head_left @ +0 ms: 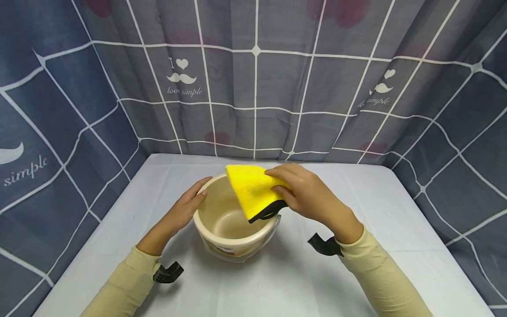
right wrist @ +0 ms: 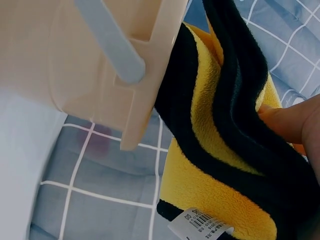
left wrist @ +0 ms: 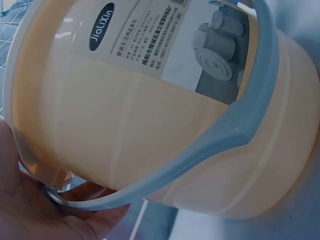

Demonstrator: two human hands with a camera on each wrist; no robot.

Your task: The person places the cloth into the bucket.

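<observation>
A cream plastic bucket (head_left: 225, 235) stands on the white table, its inside bare at the bottom. My left hand (head_left: 185, 210) grips its left rim, thumb on the inner side and fingers outside. In the left wrist view the bucket's label (left wrist: 135, 30) and grey-blue handle (left wrist: 210, 135) show, the handle hanging down along the outside. My right hand (head_left: 303, 191) pinches a folded yellow cloth (head_left: 253, 187) with a black edge, over the bucket's right rim. In the right wrist view the yellow cloth (right wrist: 210, 165) shows several folds and a white tag (right wrist: 200, 225).
The white table (head_left: 336, 281) reaches back to a grey-blue checked curtain (head_left: 237, 88), which also closes in both sides. A black strap (head_left: 168, 273) sticks out from the left sleeve, another black strap (head_left: 325, 245) from the right sleeve.
</observation>
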